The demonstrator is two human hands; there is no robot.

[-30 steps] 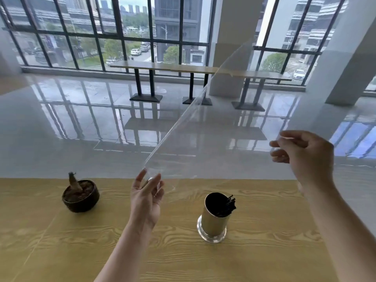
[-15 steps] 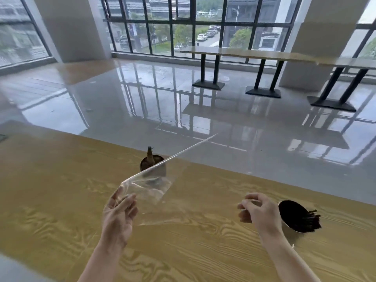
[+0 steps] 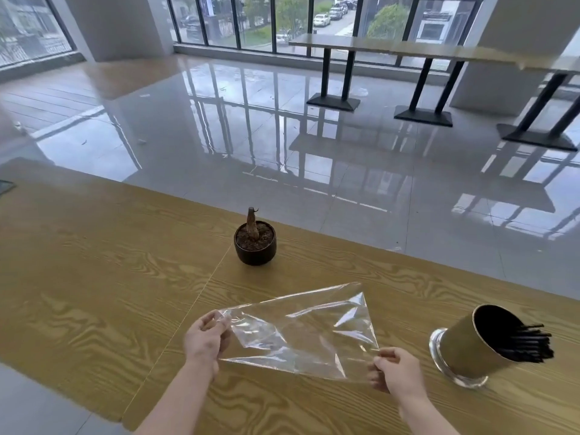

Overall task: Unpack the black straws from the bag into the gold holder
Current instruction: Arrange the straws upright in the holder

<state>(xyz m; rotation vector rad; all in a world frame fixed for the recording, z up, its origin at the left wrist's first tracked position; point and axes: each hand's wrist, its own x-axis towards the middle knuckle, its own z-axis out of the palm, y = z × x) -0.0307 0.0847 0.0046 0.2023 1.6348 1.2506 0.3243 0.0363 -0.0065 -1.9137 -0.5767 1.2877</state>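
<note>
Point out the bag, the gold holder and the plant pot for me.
bag [image 3: 301, 337], head view, middle of the clear film.
gold holder [image 3: 461, 350], head view, outer side wall.
plant pot [image 3: 255, 254], head view, dark front wall.

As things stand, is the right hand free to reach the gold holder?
Probably yes. The right hand sits just left of the gold holder with bare table between them, but its grip is pinching a corner of the clear bag, so it should let go first.

A clear plastic bag [image 3: 301, 331] lies on the wooden table [image 3: 94, 277]; small dark plant pot [image 3: 255, 244] behind it, gold cylindrical holder [image 3: 464, 350] of black straws [image 3: 524, 343] right of it.
</note>
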